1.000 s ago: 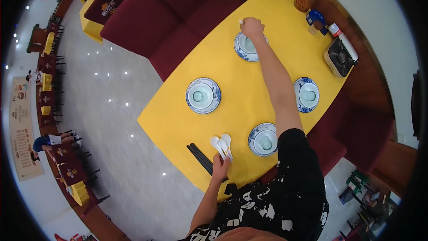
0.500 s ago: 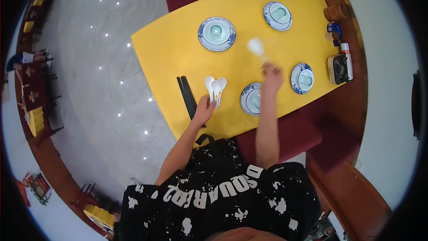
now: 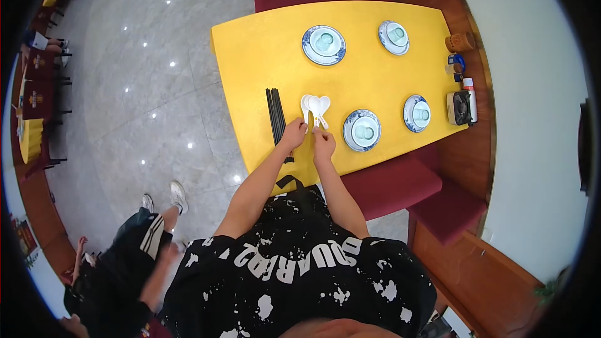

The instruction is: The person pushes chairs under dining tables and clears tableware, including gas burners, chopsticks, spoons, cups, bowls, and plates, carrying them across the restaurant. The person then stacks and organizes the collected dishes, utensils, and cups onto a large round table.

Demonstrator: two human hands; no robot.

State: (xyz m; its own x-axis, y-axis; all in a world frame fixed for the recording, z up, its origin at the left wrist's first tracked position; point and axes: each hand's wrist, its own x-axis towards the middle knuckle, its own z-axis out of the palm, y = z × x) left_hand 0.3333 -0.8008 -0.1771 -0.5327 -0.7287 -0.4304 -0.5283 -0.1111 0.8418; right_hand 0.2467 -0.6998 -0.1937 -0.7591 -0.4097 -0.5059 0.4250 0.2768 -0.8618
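Note:
White spoons with small yellow marks lie fanned out near the front of the yellow table. My left hand is closed on the handle of the leftmost spoon. Beside it, my right hand pinches a spoon handle among the others; the hands are close but apart. Black chopsticks lie in a bundle left of the spoons, their lower part partly behind my left forearm. To the right sits a blue-patterned plate bearing a bowl and a glass.
More settings stand around: a left rear plate, a right rear plate and a right front plate. A portable stove and brown mug line the wall side. Another person is at the lower left.
My right hand has come back from the far plate with a spoon to the spoons beside my left hand. The view has turned, and another person has appeared at the lower left.

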